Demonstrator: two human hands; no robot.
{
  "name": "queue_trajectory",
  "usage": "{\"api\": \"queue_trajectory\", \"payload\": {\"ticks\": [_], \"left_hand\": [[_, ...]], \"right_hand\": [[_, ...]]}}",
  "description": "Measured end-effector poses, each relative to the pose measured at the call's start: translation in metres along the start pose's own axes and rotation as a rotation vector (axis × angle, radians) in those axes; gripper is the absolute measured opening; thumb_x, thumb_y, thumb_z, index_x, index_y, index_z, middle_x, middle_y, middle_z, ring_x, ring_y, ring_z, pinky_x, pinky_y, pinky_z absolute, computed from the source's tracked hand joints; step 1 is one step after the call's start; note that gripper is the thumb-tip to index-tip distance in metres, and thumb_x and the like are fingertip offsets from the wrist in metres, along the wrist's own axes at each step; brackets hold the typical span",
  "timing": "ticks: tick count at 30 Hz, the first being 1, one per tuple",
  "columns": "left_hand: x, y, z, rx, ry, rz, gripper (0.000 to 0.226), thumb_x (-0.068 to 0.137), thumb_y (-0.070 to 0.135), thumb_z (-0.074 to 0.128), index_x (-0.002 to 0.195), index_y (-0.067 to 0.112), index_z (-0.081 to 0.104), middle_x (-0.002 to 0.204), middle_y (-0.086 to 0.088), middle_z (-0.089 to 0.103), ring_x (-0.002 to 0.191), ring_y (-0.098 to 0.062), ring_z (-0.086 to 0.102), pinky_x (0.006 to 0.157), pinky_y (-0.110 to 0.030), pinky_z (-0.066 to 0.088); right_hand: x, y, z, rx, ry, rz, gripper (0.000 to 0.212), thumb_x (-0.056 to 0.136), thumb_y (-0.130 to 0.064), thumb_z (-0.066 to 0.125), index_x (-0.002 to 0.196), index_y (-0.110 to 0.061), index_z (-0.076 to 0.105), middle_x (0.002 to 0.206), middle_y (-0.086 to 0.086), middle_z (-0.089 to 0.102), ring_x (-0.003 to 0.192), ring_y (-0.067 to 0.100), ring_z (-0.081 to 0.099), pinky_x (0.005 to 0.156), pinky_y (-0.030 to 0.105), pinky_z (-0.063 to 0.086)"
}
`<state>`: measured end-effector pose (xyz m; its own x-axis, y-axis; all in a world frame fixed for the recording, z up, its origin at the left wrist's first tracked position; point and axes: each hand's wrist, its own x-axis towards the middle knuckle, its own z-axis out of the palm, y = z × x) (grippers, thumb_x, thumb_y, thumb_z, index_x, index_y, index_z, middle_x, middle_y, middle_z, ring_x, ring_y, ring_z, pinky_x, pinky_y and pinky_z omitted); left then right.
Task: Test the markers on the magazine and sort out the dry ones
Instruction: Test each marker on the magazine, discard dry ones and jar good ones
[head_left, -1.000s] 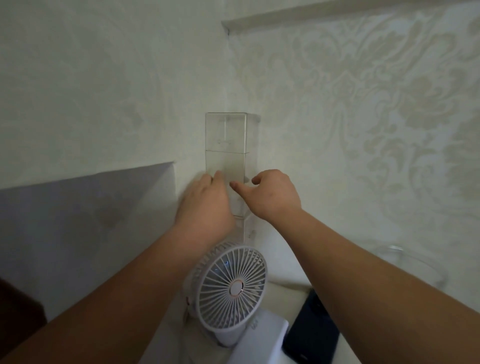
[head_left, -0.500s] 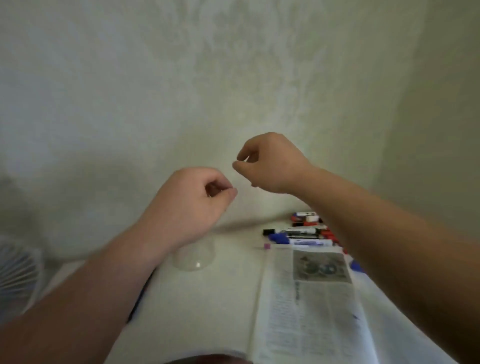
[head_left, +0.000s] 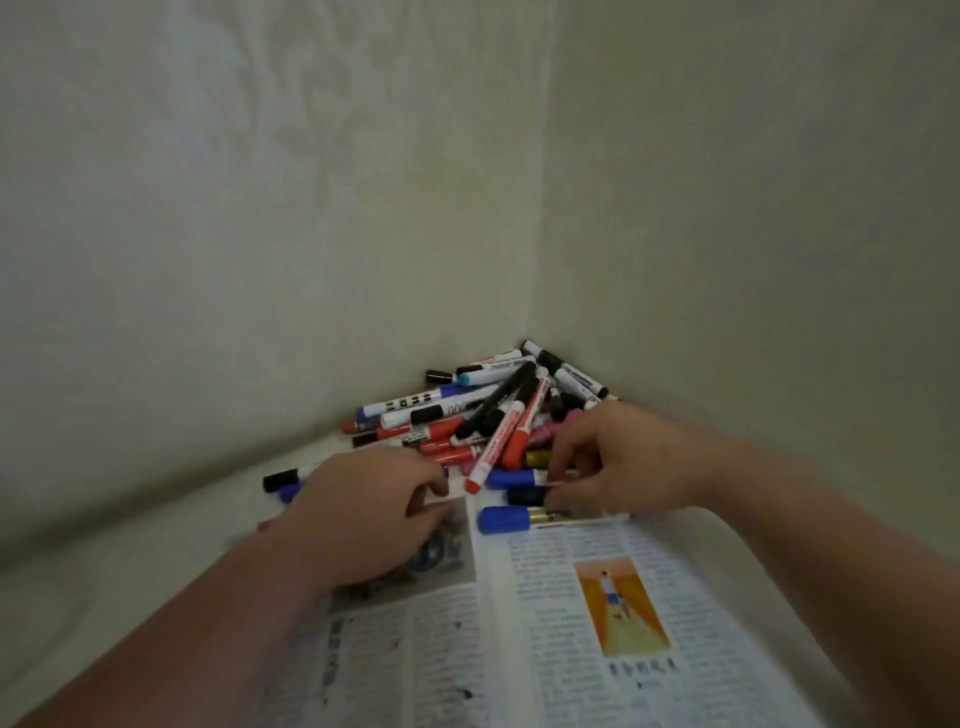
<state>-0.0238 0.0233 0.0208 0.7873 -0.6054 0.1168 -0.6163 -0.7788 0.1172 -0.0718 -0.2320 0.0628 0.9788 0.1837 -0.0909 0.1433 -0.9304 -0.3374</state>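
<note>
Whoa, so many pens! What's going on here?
A person is getting ready to try out markers. A big pile of markers lies jumbled in the corner of the white table, with an open magazine in front of it. The right hand reaches into the near edge of the pile, with its fingers at a black marker. It is hard to tell whether it grips it yet. The left hand is over the left page, holding nothing that shows.

Legend: print on the magazine (head_left: 545, 649) and labels on the markers (head_left: 511, 415), all too blurred to read.
</note>
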Motion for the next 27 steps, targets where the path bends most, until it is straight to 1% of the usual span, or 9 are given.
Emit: {"api": "queue_trajectory", "payload": {"ticks": [2,4,7,10,13,17,20,23,27], "left_hand": [[-0.002,-0.001,0.004,-0.018,-0.007,0.028,0.036,0.096,0.063,0.042,0.114,0.041,0.062,0.103,0.025,0.056,0.094,0.004,0.049,0.083,-0.019,0.041],[-0.003,0.003,0.006,-0.044,-0.005,0.093,0.048,0.090,0.072,0.033,0.110,0.041,0.064,0.093,0.029,0.047,0.088,0.006,0.045,0.078,-0.018,0.039],[-0.002,0.013,0.008,-0.034,-0.093,0.154,0.060,0.083,0.080,0.030,0.123,0.045,0.054,0.111,0.030,0.039,0.103,0.006,0.040,0.090,-0.022,0.044],[0.000,0.016,0.010,-0.034,-0.113,0.127,0.071,0.078,0.086,0.033,0.137,0.048,0.042,0.132,0.029,0.033,0.118,0.006,0.033,0.103,-0.020,0.036],[-0.002,0.016,0.010,-0.031,-0.104,0.102,0.076,0.075,0.088,0.037,0.140,0.048,0.041,0.138,0.031,0.030,0.123,0.007,0.030,0.106,-0.018,0.030],[-0.005,0.017,0.015,0.006,-0.073,0.121,0.079,0.076,0.089,0.033,0.141,0.046,0.042,0.143,0.028,0.033,0.128,0.004,0.031,0.110,-0.020,0.028],[-0.004,0.015,0.012,-0.017,-0.125,0.111,0.075,0.074,0.089,0.044,0.136,0.047,0.044,0.133,0.028,0.035,0.121,0.004,0.035,0.109,-0.024,0.035],[-0.003,0.013,0.008,-0.037,-0.192,0.117,0.078,0.067,0.092,0.050,0.131,0.050,0.044,0.127,0.029,0.034,0.117,0.004,0.037,0.104,-0.026,0.040],[-0.007,0.009,0.012,-0.078,-0.153,0.146,0.080,0.063,0.095,0.049,0.128,0.049,0.046,0.123,0.032,0.034,0.115,0.005,0.036,0.104,-0.026,0.039]], "right_hand": [[-0.004,-0.002,0.006,-0.128,-0.097,-0.056,0.025,0.084,-0.052,0.074,0.097,-0.031,0.072,0.071,-0.016,0.058,0.062,-0.003,0.054,0.055,0.013,0.038],[-0.003,-0.003,0.012,-0.214,-0.093,-0.074,0.024,0.086,-0.054,0.069,0.099,-0.034,0.069,0.074,-0.017,0.057,0.066,-0.001,0.054,0.059,0.019,0.040],[0.002,0.004,0.020,-0.257,-0.009,-0.083,0.026,0.088,-0.056,0.064,0.100,-0.034,0.068,0.075,-0.017,0.058,0.071,0.005,0.056,0.062,0.025,0.046],[0.004,0.018,0.024,-0.254,0.058,-0.091,0.027,0.090,-0.059,0.059,0.105,-0.040,0.068,0.081,-0.020,0.058,0.077,0.003,0.055,0.071,0.030,0.052],[0.007,0.028,0.026,-0.255,0.120,-0.077,0.027,0.090,-0.059,0.058,0.106,-0.040,0.069,0.094,-0.018,0.061,0.087,0.007,0.056,0.076,0.034,0.053],[0.013,0.032,0.033,-0.253,0.221,-0.099,0.028,0.091,-0.056,0.060,0.109,-0.037,0.068,0.102,-0.015,0.051,0.098,0.010,0.052,0.078,0.032,0.049],[0.015,0.029,0.033,-0.238,0.235,-0.124,0.029,0.092,-0.055,0.060,0.111,-0.035,0.066,0.108,-0.012,0.050,0.101,0.008,0.047,0.083,0.033,0.048],[0.014,0.026,0.032,-0.245,0.232,-0.161,0.026,0.094,-0.051,0.060,0.107,-0.029,0.066,0.109,-0.010,0.055,0.102,0.011,0.049,0.088,0.034,0.048],[0.008,0.021,0.032,-0.229,0.265,-0.166,0.020,0.094,-0.048,0.061,0.098,-0.029,0.060,0.104,-0.010,0.054,0.095,0.011,0.049,0.082,0.034,0.049]]}}
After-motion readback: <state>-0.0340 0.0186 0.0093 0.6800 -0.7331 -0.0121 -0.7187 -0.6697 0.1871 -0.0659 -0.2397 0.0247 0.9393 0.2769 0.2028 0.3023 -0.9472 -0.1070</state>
